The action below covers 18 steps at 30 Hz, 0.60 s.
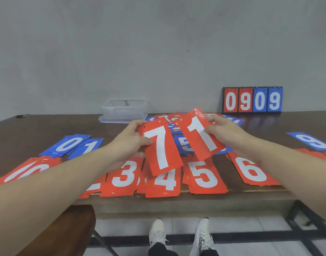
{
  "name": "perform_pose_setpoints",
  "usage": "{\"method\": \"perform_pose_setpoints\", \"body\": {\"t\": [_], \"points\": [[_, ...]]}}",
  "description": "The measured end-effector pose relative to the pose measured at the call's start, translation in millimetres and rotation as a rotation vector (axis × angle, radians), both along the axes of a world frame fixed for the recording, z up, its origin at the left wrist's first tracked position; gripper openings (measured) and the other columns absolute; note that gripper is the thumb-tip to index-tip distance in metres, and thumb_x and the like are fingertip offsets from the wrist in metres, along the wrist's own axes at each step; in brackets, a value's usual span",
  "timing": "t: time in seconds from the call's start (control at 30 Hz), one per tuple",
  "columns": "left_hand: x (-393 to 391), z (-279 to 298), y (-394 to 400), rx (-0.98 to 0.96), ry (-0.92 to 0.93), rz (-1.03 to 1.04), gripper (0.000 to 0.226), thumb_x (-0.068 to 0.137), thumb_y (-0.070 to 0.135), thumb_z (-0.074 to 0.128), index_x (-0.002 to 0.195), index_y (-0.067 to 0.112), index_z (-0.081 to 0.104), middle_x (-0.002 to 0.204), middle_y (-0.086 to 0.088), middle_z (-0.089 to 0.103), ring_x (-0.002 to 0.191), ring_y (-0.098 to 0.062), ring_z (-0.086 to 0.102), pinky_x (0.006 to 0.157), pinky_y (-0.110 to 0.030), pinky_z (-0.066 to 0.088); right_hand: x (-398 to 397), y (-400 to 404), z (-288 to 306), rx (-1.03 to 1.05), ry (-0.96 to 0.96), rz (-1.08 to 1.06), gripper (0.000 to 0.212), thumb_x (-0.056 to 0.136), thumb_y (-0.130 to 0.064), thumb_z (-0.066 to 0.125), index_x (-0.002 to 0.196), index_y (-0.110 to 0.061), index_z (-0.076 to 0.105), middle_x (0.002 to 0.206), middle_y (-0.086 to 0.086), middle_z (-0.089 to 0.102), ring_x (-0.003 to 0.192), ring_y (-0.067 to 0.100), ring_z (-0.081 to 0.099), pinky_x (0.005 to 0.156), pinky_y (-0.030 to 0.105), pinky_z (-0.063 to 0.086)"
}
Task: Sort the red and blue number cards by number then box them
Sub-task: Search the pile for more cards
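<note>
My left hand (129, 140) pinches a red 7 card (161, 146) by its left edge, lifted above the table. My right hand (223, 130) grips a red 1 card (200, 135) by its right edge, beside the 7. Along the table's front edge lie red piles showing 0 (27, 170), 3 (124, 174), 4 (165, 182), 5 (204, 175) and 6 (250, 170). Blue 0 (69, 144) and blue 1 (88, 147) cards lie at the left, a blue 9 (312, 141) at the right. An unsorted heap (169, 120) sits behind the held cards. A clear plastic box (124, 109) stands at the back.
A flip scoreboard (252, 99) reading 0909 stands against the wall at the back right. A dark pen (22, 116) lies at the far left of the brown table (269, 126). A wooden seat (66, 230) is below at the left, my shoes (180, 235) on the tiled floor.
</note>
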<state>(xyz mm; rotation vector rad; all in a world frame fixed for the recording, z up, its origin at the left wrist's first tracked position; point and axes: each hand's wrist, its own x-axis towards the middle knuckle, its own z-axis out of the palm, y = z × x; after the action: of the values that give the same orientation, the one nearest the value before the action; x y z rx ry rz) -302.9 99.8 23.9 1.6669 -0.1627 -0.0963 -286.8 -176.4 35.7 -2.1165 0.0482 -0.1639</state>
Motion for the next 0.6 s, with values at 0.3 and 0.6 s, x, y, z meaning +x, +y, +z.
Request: {"method": "perform_pose_setpoints", "body": {"t": [0.3, 0.6], "points": [[3, 3, -53, -0.02, 0.041, -0.1, 0.041, 0.097, 0.002, 0.059, 0.127, 0.029, 0.053, 0.095, 0.0, 0.078, 0.085, -0.017, 0.076, 0.067, -0.033, 0.062, -19, -48, 1, 0.027, 0.022, -0.143, 0.019, 0.103, -0.035, 0.054, 0.118, -0.025, 0.058, 0.107, 0.005, 0.07, 0.091, 0.026, 0.072, 0.08, 0.04, 0.061], [18, -4, -166, 0.1, 0.031, -0.204, 0.042, 0.094, 0.01, 0.068, 0.126, 0.033, 0.052, 0.104, -0.007, 0.074, 0.081, -0.018, 0.07, 0.077, -0.033, 0.059, -47, -128, 13, 0.07, -0.052, -0.285, 0.016, 0.101, -0.023, 0.055, 0.117, -0.023, 0.054, 0.108, 0.002, 0.067, 0.086, 0.021, 0.069, 0.064, 0.031, 0.052]]}}
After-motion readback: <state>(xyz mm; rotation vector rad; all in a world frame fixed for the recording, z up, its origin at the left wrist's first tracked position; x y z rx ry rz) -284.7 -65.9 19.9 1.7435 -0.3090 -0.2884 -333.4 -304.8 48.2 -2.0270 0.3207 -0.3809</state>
